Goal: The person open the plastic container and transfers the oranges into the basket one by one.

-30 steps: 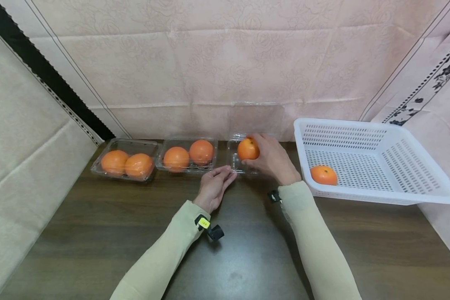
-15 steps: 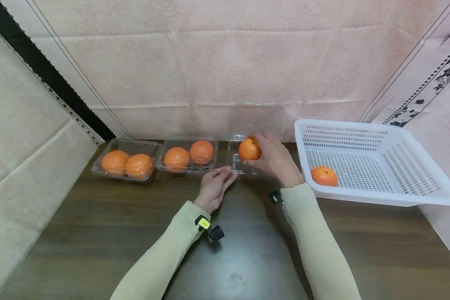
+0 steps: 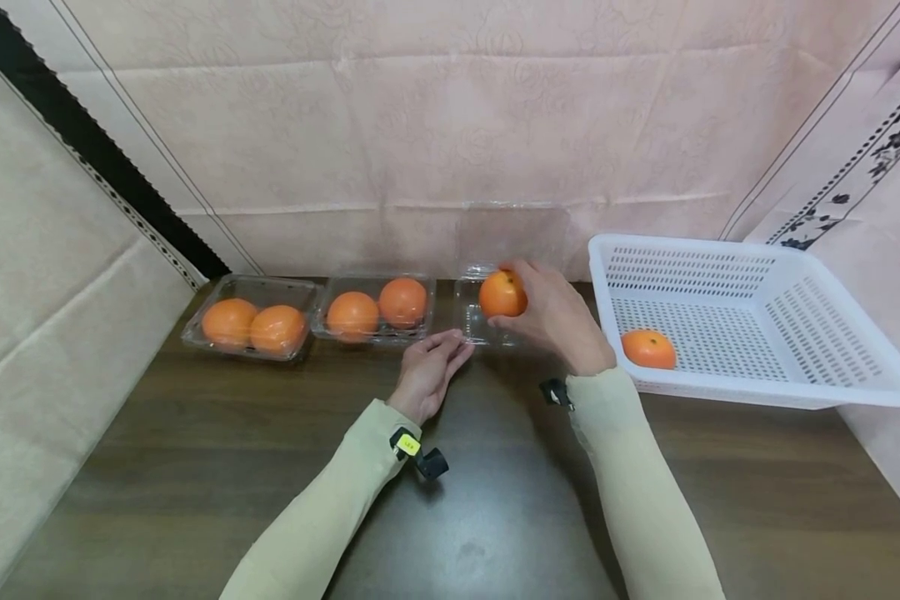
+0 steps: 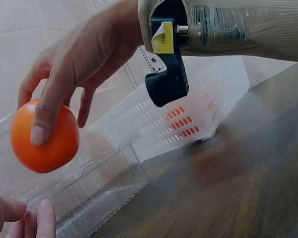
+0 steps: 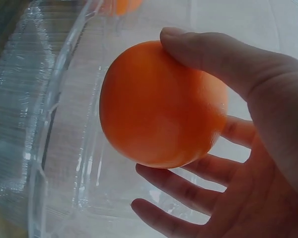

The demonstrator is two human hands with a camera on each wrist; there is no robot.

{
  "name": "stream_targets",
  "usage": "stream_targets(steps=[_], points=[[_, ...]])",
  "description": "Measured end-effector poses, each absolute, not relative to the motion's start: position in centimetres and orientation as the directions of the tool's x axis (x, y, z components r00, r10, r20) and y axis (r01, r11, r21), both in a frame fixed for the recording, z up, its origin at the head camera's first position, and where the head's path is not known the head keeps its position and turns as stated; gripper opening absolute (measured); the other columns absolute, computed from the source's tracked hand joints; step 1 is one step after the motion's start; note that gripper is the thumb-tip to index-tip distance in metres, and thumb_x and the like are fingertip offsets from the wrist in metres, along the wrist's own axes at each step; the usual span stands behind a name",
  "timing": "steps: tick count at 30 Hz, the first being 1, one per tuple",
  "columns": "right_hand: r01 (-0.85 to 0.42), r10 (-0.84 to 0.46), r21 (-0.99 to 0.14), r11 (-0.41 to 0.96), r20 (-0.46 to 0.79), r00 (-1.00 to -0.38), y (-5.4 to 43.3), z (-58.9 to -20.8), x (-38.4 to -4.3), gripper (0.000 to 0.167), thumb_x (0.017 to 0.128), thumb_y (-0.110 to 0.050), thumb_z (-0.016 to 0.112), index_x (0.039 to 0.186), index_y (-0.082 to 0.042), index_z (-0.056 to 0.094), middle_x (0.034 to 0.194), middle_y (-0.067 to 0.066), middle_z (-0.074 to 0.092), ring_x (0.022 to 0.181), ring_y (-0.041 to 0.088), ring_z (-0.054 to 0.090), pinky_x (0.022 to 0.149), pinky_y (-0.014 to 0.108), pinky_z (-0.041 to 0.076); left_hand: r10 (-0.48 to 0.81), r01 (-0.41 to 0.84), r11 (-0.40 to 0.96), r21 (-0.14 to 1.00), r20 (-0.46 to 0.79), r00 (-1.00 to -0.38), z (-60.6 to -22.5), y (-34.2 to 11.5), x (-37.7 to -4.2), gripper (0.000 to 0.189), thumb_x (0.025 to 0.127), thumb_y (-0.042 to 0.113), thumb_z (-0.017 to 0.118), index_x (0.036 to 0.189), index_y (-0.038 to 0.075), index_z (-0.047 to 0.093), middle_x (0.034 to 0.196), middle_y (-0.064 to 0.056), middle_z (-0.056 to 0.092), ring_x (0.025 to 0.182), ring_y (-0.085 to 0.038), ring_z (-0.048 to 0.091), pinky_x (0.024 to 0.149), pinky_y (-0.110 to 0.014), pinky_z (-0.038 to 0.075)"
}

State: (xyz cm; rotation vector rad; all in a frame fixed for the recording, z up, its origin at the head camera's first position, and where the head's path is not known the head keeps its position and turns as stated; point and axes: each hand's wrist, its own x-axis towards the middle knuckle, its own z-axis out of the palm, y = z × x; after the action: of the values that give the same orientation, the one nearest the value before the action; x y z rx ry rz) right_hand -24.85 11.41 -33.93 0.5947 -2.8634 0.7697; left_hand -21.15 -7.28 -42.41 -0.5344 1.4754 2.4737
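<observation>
My right hand (image 3: 562, 321) holds an orange (image 3: 503, 293) over an open clear plastic clamshell box (image 3: 468, 321), thumb on one side and fingers on the other. In the right wrist view the orange (image 5: 159, 106) hangs above the box's clear base. My left hand (image 3: 431, 371) pinches the front rim of this box near its left corner; in the left wrist view its thumb and fingers (image 4: 45, 220) meet at the rim. The box's lid (image 3: 513, 237) stands raised against the cloth behind.
Two closed clear boxes stand to the left, the far one (image 3: 307, 292) and a nearer one (image 3: 425, 327), each with two oranges. On the right a white perforated basket (image 3: 750, 392) holds one orange (image 3: 648, 349). Patterned cloth (image 3: 420, 125) hangs behind the wooden table (image 3: 495, 517).
My right hand has shifted slightly to the right with the orange in its grasp. The left hand stays at the box's rim.
</observation>
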Motion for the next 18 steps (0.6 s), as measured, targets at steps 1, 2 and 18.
stream_targets(steps=[1, 2, 18], points=[[-0.396, -0.338, -0.46, 0.795, 0.206, -0.918, 11.4, -33.9, -24.8, 0.069, 0.081, -0.03, 0.087, 0.14, -0.015, 0.054, 0.129, 0.009, 0.06, 0.112, 0.029, 0.055, 0.103, 0.049, 0.055, -0.003, -0.362, -0.476, 0.801, -0.413, -0.911, -42.4, -7.3, -21.1, 0.038, 0.103, 0.015, 0.061, 0.139, 0.004, 0.056, 0.131, -0.012, 0.059, 0.123, -0.021, 0.064, 0.107, -0.029, 0.055], [-0.39, -0.334, -0.461, 0.797, 0.201, -0.921, 11.4, -33.8, -24.7, 0.069, 0.081, -0.031, 0.087, 0.14, -0.015, 0.054, 0.129, 0.009, 0.06, 0.112, 0.029, 0.055, 0.103, 0.049, 0.055, -0.002, -0.365, -0.476, 0.8, -0.416, -0.909, -42.4, -7.3, -21.1, 0.038, 0.103, 0.015, 0.061, 0.139, 0.004, 0.056, 0.132, -0.012, 0.058, 0.124, -0.021, 0.064, 0.107, -0.029, 0.055], [-0.377, -0.32, -0.471, 0.798, 0.198, -0.926, 11.6, -32.7, -23.9, 0.069, 0.082, -0.032, 0.086, 0.141, -0.017, 0.053, 0.131, 0.008, 0.06, 0.113, 0.029, 0.056, 0.101, 0.05, 0.055, -0.014, -0.358, -0.485, 0.798, -0.416, -0.909, -42.3, -7.2, -21.2, 0.034, 0.103, 0.014, 0.061, 0.135, 0.004, 0.059, 0.129, -0.011, 0.06, 0.12, -0.019, 0.065, 0.099, -0.025, 0.059]])
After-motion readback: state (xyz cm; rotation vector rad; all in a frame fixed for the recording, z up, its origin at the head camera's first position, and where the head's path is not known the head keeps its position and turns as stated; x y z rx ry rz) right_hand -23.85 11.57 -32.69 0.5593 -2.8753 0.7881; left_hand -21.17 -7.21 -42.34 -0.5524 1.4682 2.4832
